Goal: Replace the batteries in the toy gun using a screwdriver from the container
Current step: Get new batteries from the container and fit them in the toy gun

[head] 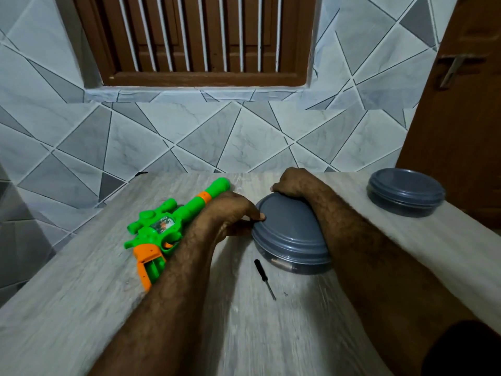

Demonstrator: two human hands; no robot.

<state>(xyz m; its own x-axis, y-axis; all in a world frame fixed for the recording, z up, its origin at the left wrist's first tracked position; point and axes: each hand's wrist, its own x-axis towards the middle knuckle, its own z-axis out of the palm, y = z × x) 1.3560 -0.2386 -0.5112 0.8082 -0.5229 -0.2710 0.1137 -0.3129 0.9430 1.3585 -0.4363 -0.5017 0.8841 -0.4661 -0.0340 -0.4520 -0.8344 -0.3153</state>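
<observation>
A green and orange toy gun (160, 229) lies on the table at the left, barrel pointing away, with its orange grip showing an uncovered hollow. A round container with a grey lid (290, 234) stands in the middle. My left hand (230, 215) grips the lid's left edge with thumb and fingers. My right hand (292, 183) is curled over the lid's far edge. A small black-handled screwdriver (264, 278) lies loose on the table just in front of the container, tip toward me.
A second grey-lidded round container (406, 192) stands at the table's far right edge. The tiled wall runs along the table's far side, and a brown door (461, 118) is at the right. A tiny screw-like speck (285, 294) lies near the screwdriver tip.
</observation>
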